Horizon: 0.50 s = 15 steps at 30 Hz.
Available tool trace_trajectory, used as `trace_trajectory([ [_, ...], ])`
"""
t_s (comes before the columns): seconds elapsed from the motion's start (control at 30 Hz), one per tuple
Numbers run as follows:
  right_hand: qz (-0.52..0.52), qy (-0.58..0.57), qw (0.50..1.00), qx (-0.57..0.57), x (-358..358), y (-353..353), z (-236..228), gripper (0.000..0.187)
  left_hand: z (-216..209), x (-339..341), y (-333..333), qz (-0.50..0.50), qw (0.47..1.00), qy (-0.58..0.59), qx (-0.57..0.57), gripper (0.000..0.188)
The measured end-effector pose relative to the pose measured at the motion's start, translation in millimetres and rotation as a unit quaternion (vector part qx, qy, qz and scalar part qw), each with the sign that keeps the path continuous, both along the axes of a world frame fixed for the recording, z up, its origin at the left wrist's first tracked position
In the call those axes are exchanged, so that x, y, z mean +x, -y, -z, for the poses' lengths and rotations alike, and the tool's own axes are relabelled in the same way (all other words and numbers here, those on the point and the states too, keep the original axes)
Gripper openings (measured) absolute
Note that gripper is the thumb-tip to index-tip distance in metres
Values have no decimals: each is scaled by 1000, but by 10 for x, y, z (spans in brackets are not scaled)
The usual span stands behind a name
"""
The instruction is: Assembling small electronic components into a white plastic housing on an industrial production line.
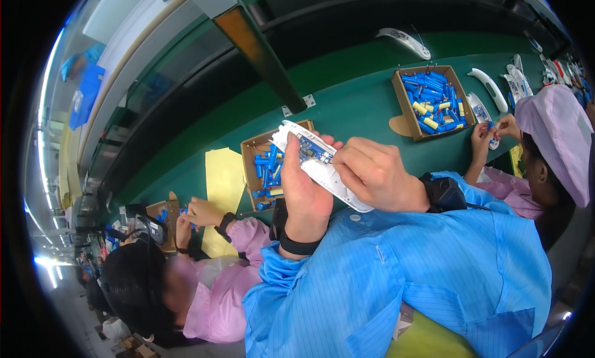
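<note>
A curved white plastic housing half lies across my left hand, gripped between the thumb and the fingers behind it. Inside its upper part sits a blue circuit board with small components. My right hand is closed, thumb and forefinger pinched together at the board's right end, over the housing. Whatever is between those fingertips is hidden. Just behind my left hand stands a cardboard box of blue cylindrical cells, partly covered by that hand.
Another cardboard box of blue and yellow cells stands on the green bench. White housings lie farther back and right. Yellow sheets lie left. Co-workers in pink sleeves work on both sides. A metal post rises ahead.
</note>
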State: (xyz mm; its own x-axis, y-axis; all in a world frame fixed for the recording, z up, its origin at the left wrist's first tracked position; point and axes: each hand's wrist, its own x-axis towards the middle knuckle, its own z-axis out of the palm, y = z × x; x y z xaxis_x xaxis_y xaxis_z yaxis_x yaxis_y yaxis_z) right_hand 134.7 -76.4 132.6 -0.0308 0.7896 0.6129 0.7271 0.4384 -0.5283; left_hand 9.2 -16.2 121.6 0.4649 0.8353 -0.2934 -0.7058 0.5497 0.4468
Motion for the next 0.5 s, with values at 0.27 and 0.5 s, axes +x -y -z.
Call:
trace_trajectory([
  [0.27,3,5,1000,11,-8,-15,13,8,29,6,0,-6,1000,-24,-3,34],
  [0.5,8,8,1000,16,-1,-30,27,9,12,4,31,-9,999,-32,22,30],
])
